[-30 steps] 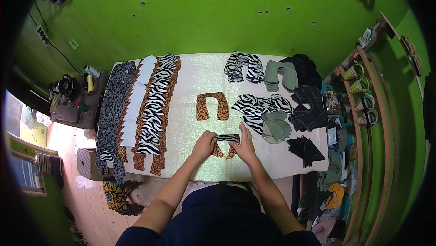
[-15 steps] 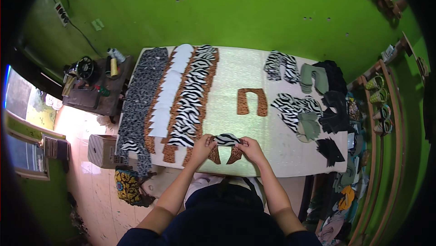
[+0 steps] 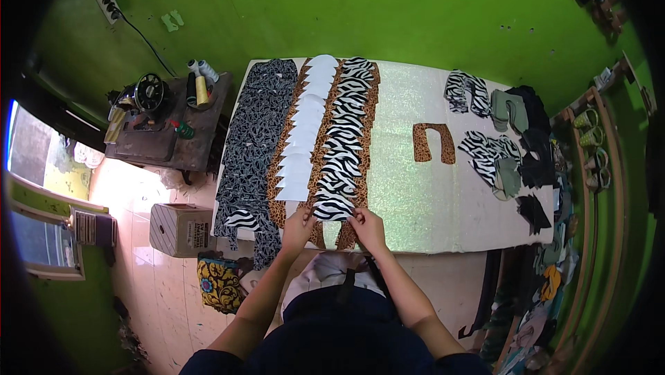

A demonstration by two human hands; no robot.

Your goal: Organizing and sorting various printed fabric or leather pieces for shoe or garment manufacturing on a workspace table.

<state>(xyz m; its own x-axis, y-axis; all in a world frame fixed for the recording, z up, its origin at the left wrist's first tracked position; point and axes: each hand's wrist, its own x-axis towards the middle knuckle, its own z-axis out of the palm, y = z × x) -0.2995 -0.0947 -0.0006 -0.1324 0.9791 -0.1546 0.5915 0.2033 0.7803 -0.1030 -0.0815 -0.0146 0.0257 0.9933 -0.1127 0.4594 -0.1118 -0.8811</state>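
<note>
My left hand [image 3: 298, 228] and my right hand [image 3: 367, 229] pinch the two sides of a zebra-print fabric piece [image 3: 333, 210] laid over a leopard-print, U-shaped piece. Two leopard legs [image 3: 344, 235] show below it, toward the table's near edge. This pair lies at the near end of an overlapping row of zebra-print pieces [image 3: 346, 126] backed with leopard print. Left of that runs a row of white curved pieces [image 3: 298, 174] on leopard print, then a row of dark grey patterned pieces [image 3: 251, 139]. One small zebra-print piece [image 3: 242, 220] rests on the grey ones.
A single leopard-print U piece [image 3: 421, 148] lies right of the rows. Zebra-print [image 3: 465, 94], olive [image 3: 509, 108] and black pieces [image 3: 533, 213] sit at the table's right. A sewing machine [image 3: 149, 93], cardboard box [image 3: 173, 228] and floral fabric item [image 3: 218, 283] are at left, a sandal rack [image 3: 587, 195] at right.
My hands have carried the zebra-and-leopard pair left, from bare tabletop onto the near end of the zebra row. The whole view has shifted as well.
</note>
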